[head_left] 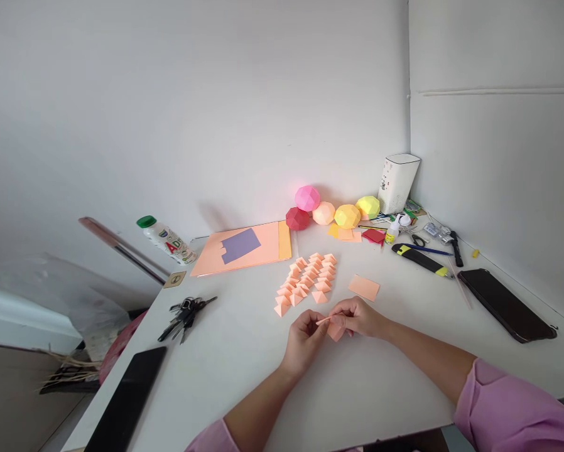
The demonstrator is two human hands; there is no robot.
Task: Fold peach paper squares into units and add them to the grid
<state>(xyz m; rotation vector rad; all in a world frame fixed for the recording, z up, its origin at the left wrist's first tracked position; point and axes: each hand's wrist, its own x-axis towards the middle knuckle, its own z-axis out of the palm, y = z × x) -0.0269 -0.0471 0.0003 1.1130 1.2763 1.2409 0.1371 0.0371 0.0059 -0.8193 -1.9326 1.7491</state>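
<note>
One left hand (302,344): closed, pinching a folded peach paper piece (336,332) by its left side.
One right hand (361,317): closed, gripping the same piece's opposite side.
Step in hand: apparently creasing, above the surface (235,358).
Next move, as judged: edges aligned under even thumb pressure.
Folded peach units (319,297): roughly twenty, in overlapping rows; exact count unclear.
Flat peach rectangle (364,288): one, beyond the right hand.
Faceted balls (347,216): five, near the wall (263,125).

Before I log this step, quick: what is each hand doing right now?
Left hand: closed, fingers pinching the folded peach paper piece.
Right hand: closed, thumb and fingers gripping the same piece.
</note>
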